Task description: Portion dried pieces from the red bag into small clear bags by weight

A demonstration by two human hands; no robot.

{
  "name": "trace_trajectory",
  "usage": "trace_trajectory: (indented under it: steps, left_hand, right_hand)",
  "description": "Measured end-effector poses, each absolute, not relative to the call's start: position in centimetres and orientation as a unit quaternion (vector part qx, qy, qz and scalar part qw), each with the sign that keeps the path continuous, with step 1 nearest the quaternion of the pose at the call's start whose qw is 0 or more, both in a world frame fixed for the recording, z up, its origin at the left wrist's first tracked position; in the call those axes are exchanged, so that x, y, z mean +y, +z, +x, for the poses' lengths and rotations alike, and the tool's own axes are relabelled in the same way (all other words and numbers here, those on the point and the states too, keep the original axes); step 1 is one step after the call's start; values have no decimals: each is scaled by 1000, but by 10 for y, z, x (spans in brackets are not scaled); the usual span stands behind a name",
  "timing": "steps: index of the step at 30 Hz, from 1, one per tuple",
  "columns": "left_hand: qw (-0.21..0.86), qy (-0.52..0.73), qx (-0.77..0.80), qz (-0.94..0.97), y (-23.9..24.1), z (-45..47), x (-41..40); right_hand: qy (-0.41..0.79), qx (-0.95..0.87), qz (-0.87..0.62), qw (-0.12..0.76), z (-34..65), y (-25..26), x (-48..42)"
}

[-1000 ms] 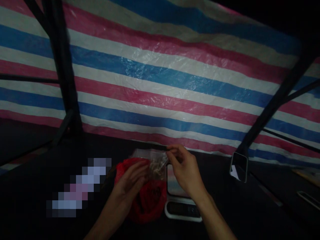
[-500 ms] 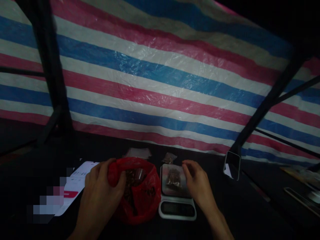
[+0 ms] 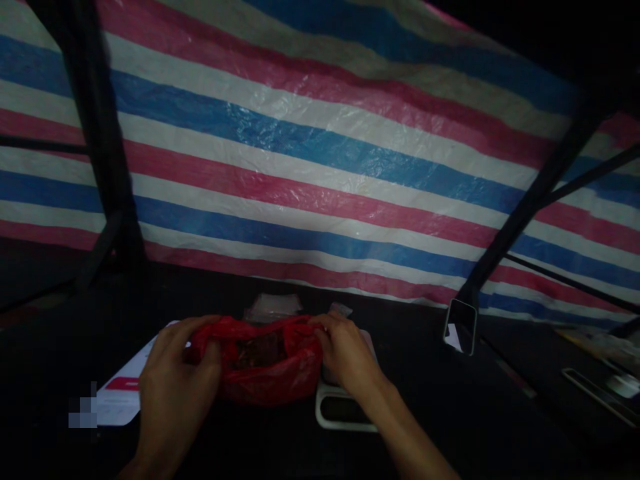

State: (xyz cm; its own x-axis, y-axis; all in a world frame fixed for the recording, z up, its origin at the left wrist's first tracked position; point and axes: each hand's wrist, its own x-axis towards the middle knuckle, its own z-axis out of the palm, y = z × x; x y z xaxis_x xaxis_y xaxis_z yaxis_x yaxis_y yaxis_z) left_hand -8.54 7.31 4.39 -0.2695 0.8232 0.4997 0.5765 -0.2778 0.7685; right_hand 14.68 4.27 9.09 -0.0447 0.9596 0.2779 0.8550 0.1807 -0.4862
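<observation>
Red bag (image 3: 273, 388), stretched from nine to three o'clock! Left hand (image 3: 177, 377) grips its nine-o'clock rim, right hand (image 3: 347, 347) pinches three o'clock, both equally near.

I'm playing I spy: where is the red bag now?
In the head view, the red bag is low, left of centre, held between the left hand and right hand, with the scale to its right.
</observation>
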Motion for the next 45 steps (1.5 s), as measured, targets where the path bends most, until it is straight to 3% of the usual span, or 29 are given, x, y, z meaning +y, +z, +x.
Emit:
trace_trajectory:
  steps: [7,18,23,25,32,36,39,45]
  left_hand:
    - [-112,529,533,651,21,-84,76]
    - [-206,623,453,604,29,-70,70]
    - [-202,616,431,628,35,-52,51]
    - [-189,605,418,651,33,-42,41]
    - [-12,614,385,689,16,-16,24]
    - [257,580,436,638,6,-7,20]
    - [460,536,455,543,0,-7,22]
    - [538,526,402,521,10,-21,27]
  right_hand:
    - [10,-665,-649,369,192,102,28]
    - [24,-559,-788,255,215,93,15]
    - [49,-553,-814,171,189,81,19]
    - [72,-555,-809,181,185,74,23]
    - [131,-549,-725,396,191,66,24]
    - [131,-587,-609,517,169,75,6]
    - [189,-640,-549,503,144,80,-4]
    - [181,-699,-522,455,115,99,-3]
